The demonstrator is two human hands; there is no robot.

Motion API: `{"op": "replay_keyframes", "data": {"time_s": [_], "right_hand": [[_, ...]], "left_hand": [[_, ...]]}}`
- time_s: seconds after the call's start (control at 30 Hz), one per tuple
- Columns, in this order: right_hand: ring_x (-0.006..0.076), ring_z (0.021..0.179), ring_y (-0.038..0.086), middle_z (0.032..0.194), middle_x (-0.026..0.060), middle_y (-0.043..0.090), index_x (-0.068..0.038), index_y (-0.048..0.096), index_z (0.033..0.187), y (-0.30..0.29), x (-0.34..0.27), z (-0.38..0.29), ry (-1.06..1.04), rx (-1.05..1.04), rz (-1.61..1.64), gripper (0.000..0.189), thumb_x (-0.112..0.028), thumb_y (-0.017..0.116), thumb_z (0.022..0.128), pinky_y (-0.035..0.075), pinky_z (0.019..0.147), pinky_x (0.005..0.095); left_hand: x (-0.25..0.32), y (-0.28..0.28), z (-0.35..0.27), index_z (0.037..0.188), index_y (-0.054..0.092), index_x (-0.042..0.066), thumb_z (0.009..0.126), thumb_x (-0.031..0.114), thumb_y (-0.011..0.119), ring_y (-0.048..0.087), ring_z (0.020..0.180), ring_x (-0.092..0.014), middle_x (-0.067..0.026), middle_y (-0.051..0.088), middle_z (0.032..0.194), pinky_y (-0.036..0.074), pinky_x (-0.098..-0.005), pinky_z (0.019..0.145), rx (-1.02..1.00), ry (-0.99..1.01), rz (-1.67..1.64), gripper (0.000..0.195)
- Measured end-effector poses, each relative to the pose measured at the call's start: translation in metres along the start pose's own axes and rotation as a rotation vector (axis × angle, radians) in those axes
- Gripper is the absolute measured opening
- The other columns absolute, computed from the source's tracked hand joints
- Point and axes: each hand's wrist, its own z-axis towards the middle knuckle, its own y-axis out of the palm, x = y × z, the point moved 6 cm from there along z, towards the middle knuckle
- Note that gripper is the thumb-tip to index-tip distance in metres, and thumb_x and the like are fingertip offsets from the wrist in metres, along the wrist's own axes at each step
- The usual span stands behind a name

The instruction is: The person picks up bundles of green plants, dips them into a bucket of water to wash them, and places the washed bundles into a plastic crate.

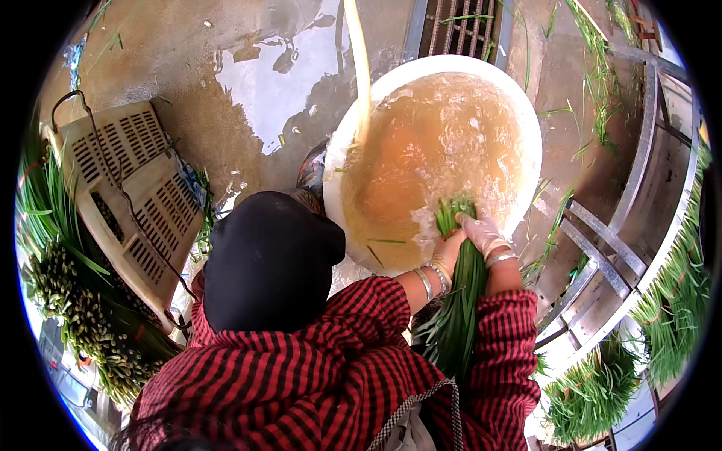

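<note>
My left hand, in a thin glove with bracelets at the wrist, grips a bunch of long green chives around its middle. My right hand, also thinly gloved and with a bangle, holds the same bunch a little closer to the stem ends. An orange-red band shows beside my fingers. The pale stem ends point into a round white tub of churning brownish water. Dark green leaves trail back between my red-and-black checked sleeves.
A pale yellow hose reaches over the tub's left rim. Left stands a slotted plastic basket with a wire handle, near stacked chives. Metal framing and more bunches are right. Behind the tub is a floor grate; the concrete is wet.
</note>
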Motion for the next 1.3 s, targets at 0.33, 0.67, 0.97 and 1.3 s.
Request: {"op": "replay_keyframes", "data": {"time_s": [0.33,0.67,0.97,1.3], "right_hand": [[0.0324,0.100,0.056,0.105,0.0198,0.059,-0.014,0.032,0.134,0.021,0.010,0.011,-0.014,0.069,-0.381,0.067,-0.037,0.059,0.076,0.041,0.086,0.0348],[0.0367,0.103,0.053,0.108,0.0229,0.057,-0.007,0.035,0.131,0.012,-0.008,-0.004,-0.122,0.099,-0.180,0.068,-0.039,0.058,0.076,0.041,0.087,0.0361],[0.0354,0.111,0.047,0.118,0.0229,0.051,-0.011,0.036,0.132,0.014,0.002,-0.020,-0.011,0.090,-0.192,0.071,-0.044,0.060,0.072,0.035,0.094,0.0342],[0.0320,0.110,0.050,0.114,0.0238,0.053,-0.010,0.038,0.131,-0.008,-0.021,-0.041,-0.208,0.236,0.390,0.069,-0.039,0.061,0.073,0.037,0.093,0.0336]], "left_hand": [[0.002,-0.012,-0.010,0.100,0.056,0.006,0.082,0.030,0.057,0.059,0.078,-0.015,-0.0057,0.061,0.089,0.049,-0.0283,0.064,0.047,-0.115,-0.077,0.030],[0.007,-0.020,-0.014,0.099,0.054,0.005,0.078,0.023,0.063,0.058,0.072,-0.016,-0.0049,0.059,0.085,0.049,-0.0308,0.063,0.131,0.057,-0.100,0.029],[0.018,-0.015,-0.035,0.099,0.052,0.002,0.072,0.026,0.070,0.057,0.074,-0.017,-0.0066,0.058,0.085,0.048,-0.0288,0.064,0.203,0.088,-0.062,0.041],[0.026,-0.005,-0.031,0.100,0.053,0.006,0.076,0.022,0.065,0.058,0.075,-0.018,-0.0067,0.058,0.090,0.049,-0.0288,0.064,0.167,0.356,0.123,0.031]]}}
